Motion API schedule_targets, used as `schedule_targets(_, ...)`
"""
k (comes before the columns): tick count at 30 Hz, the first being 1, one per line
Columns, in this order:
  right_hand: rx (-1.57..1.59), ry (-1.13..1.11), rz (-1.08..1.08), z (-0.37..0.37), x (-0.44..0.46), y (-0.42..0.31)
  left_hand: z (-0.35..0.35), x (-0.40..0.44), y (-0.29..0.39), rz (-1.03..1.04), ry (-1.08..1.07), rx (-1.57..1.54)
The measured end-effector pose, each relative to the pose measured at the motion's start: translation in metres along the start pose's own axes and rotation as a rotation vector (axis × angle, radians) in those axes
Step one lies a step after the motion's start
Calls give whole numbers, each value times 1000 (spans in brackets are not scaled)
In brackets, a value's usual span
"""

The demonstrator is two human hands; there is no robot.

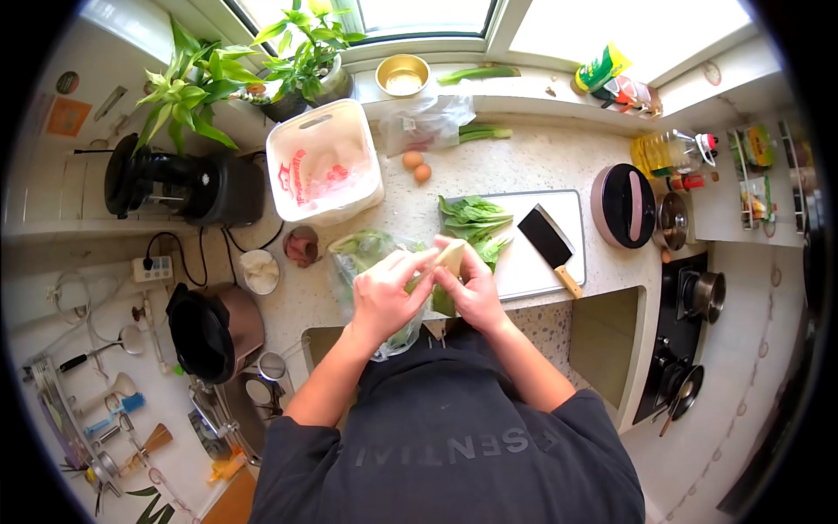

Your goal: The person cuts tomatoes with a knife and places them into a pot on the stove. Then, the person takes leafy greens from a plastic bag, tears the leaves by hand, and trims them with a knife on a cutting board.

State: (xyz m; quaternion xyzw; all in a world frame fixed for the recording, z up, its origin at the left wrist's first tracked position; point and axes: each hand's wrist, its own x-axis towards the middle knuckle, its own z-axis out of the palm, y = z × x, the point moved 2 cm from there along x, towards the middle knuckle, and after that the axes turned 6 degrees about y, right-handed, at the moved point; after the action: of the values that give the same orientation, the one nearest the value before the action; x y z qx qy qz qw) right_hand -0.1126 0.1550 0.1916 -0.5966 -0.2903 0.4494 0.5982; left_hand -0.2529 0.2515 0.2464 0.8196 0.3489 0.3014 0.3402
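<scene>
Held veg pt. hid., bag ditto, window cut off

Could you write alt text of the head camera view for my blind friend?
A person's left hand and right hand hold a pale vegetable at a kitchen counter. Nearby, leafy greens and a cleaver lie on a white cutting board.

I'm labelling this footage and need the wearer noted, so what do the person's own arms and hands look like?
The left hand and right hand are bare, with no gloves visible. The forearms are uncovered too, and I see no watch. The dark, nearly black shirt has short, loose sleeves and darker block lettering across it.
</scene>
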Motion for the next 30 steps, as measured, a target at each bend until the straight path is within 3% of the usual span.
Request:
schedule_targets(1,-124,-46,-111,-1,4,-6,-4,1,2,-23,-8,41)
schedule_targets(4,-217,-86,-32,4,8,-23,-18,7,-5,114,-2,180)
schedule_targets(7,-580,-124,-127,3,13,-35,-42,16,-12,147,-10,262)
schedule_targets(11,-849,-331,-346,-4,15,-43,-72,33,-21,285,-118,372)
schedule_targets(14,-905,-533,-275,-9,17,-45,-87,46,-31,346,-144,431)
schedule_targets(16,-799,-599,-129,-14,18,-42,-103,63,-44,275,-123,438)
schedule_targets(18,-582,-612,35,-14,17,-39,-117,84,-60,204,39,322)
schedule_targets(20,-253,-571,209,-12,12,-33,-118,105,-83,-53,165,0)
schedule_targets(22,-83,-538,238,-9,7,-25,-109,126,-122,-346,237,-453)
schedule_targets(24,41,-504,231,-5,4,-16,-97,145,-144,-400,384,-665)
schedule_targets(27,124,-453,186,0,1,-7,-71,160,-185,-348,549,-667)
schedule_targets(28,128,-438,180,0,0,-6,-63,159,-208,-360,515,-560)
schedule_targets(30,135,-398,168,-4,-2,-2,-54,153,-217,-590,351,-405)
